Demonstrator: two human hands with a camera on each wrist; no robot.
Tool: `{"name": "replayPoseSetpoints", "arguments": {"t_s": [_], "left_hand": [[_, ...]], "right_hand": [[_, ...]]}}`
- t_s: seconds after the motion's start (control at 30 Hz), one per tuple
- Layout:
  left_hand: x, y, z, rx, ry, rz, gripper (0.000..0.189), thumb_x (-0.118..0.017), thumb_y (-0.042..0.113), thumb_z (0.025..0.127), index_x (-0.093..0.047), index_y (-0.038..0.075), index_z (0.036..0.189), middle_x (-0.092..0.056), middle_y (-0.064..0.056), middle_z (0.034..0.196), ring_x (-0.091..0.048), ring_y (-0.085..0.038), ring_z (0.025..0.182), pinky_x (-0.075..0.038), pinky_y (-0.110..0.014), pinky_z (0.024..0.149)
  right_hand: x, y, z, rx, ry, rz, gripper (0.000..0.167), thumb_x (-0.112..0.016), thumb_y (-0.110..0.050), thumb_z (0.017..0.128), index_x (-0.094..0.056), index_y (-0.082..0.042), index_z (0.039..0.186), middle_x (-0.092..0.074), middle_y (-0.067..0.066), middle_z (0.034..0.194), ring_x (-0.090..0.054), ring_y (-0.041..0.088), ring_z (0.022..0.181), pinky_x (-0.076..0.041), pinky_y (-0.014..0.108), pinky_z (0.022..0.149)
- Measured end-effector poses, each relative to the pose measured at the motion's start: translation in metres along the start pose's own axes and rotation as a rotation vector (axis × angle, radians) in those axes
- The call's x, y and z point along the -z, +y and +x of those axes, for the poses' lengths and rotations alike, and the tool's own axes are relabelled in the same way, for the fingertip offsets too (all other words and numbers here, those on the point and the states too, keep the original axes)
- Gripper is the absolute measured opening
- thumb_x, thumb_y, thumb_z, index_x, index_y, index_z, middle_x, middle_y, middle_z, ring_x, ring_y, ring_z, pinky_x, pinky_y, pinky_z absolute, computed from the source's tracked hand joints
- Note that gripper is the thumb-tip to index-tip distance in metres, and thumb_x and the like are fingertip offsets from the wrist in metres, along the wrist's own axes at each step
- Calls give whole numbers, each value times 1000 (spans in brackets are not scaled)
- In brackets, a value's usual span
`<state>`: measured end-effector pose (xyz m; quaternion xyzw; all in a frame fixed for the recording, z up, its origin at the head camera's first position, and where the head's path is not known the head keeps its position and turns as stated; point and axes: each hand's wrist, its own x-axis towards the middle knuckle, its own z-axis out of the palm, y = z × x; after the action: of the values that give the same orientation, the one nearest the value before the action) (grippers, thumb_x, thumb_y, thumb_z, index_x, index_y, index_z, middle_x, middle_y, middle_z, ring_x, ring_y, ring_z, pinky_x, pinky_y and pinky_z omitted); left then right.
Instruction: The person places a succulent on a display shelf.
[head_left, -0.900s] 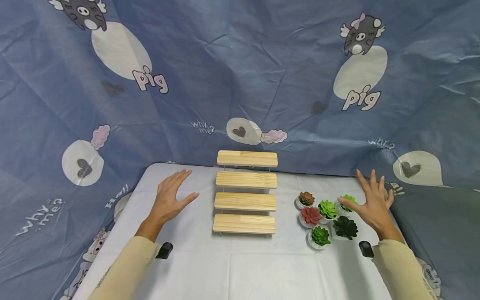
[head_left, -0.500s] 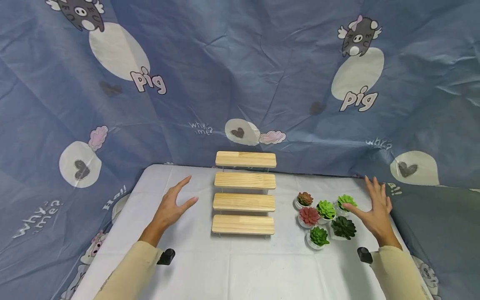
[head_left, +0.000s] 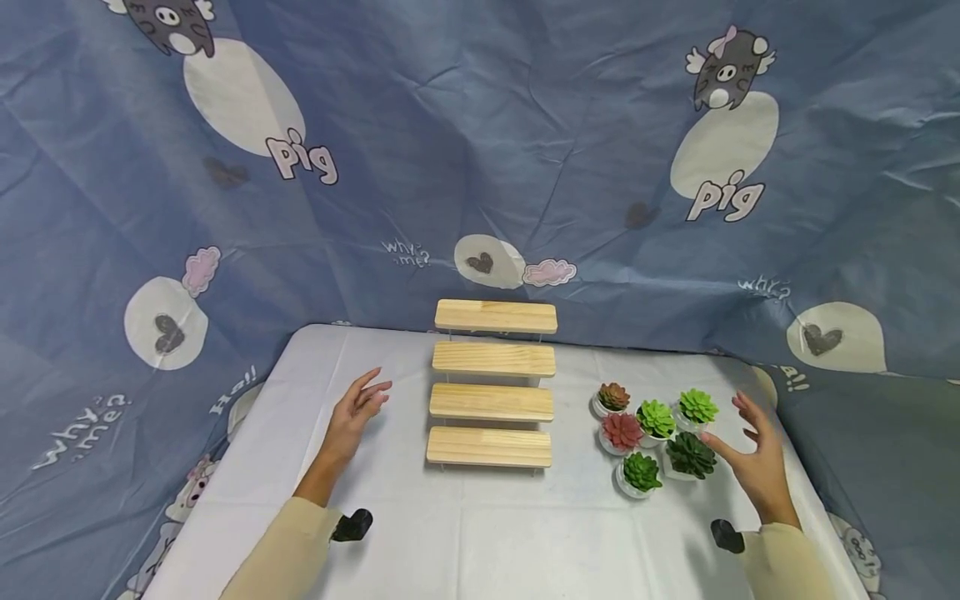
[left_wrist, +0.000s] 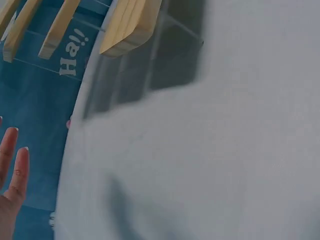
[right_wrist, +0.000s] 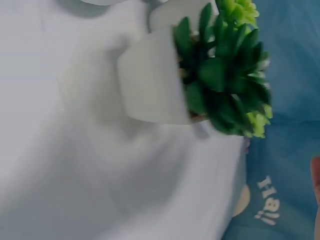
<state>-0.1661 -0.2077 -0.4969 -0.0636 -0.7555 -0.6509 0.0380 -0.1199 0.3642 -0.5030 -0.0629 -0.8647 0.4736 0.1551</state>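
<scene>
- Head view: your R hand [head_left: 761,463] is up over the bench [head_left: 540,542], thumb & fingers spread wide apart, nothing in it.
- Your L hand [head_left: 349,423] is loose, fingers bent a bit, holding nothing too. It's left of the wood shelf [head_left: 491,402], not touching.
- Step now, prob.: reaching for the dark green plant [head_left: 691,455]. Go slow. Best to put your thumb on one side of its white pot [right_wrist: 150,77], fingers on the other. Squeeze the pot, not the leaves; they'd prob. bend.
- Mind the right-hand light green plant [head_left: 697,406] just behind it. They're close, so a bump could tip one.
- Where it is: the dark green plant stands upright on the bench, just left of your R thumb tip. Can't tell in head view if they touch; R wrist view shows a gap btw. plant & the one fingertip seen.
</scene>
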Motion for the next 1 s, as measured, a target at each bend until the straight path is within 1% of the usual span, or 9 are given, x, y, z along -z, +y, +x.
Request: {"name": "replayPoseSetpoints", "arguments": {"t_s": [0.03,0.1,0.3,0.37,0.47,0.53,0.63,0.83,1.0], "left_hand": [[-1,-2,-1,20,12,-10,44,-46,12,102,-37,-1,143,-51,-30,133,-57,-2,106,-45,-19,91],[-3,-6,-1,56,38,-30,41,-45,15,103,-41,-1,140,-52,-29,132,-60,-9,106,-48,-27,91],[-12,-21,-6,185,82,-122,44,-42,28,105,-44,-5,135,-53,-28,132,-62,-22,108,-52,-35,91],[-15,-25,-9,230,86,-162,47,-43,30,104,-44,-5,135,-53,-28,132,-62,-24,108,-52,-34,91],[-21,-31,-15,284,85,-218,47,-46,29,103,-43,-5,136,-55,-26,131,-62,-24,108,-52,-33,90],[-26,-35,-20,319,79,-251,48,-49,28,102,-43,-5,137,-57,-22,130,-63,-23,107,-52,-32,89],[-33,-41,-26,346,78,-296,50,-52,25,101,-43,-7,137,-60,-19,128,-63,-23,106,-53,-33,88],[-47,-51,-33,385,72,-339,53,-55,25,99,-41,-5,140,-57,-21,131,-59,-28,113,-51,-38,93],[-52,-56,-37,416,37,-382,54,-54,23,99,-37,-4,143,-48,-25,139,-55,-31,118,-47,-43,100]], "right_hand": [[-2,2,-1,-6,5,0,84,-74,-14,86,-24,-24,153,-32,11,152,-30,15,134,-25,7,90],[-5,7,-3,-28,9,14,83,-73,-15,87,-24,-24,153,-33,11,151,-31,16,132,-27,8,89],[-12,35,-11,-114,-19,90,79,-69,-20,91,-23,-24,154,-31,9,152,-29,27,133,-28,38,104],[-15,50,-13,-128,-17,91,77,-68,-25,92,-22,-25,154,-31,7,153,-30,27,133,-29,38,103],[-21,71,-16,-163,12,72,74,-64,-35,93,-23,-26,153,-33,5,152,-32,22,133,-32,28,101],[-27,83,-19,-187,61,46,71,-63,-40,93,-26,-26,152,-38,1,148,-36,12,128,-33,15,90],[-32,82,-26,-235,64,70,69,-59,-41,95,-25,-24,153,-37,1,149,-35,7,128,-32,8,84],[-28,56,-44,-354,10,305,69,-53,-31,100,-12,-21,155,-21,3,158,-15,14,143,-24,12,106],[-28,56,-53,-423,-65,438,71,-49,-29,102,-1,-26,155,-8,-3,161,-2,14,146,-15,22,115]]}}
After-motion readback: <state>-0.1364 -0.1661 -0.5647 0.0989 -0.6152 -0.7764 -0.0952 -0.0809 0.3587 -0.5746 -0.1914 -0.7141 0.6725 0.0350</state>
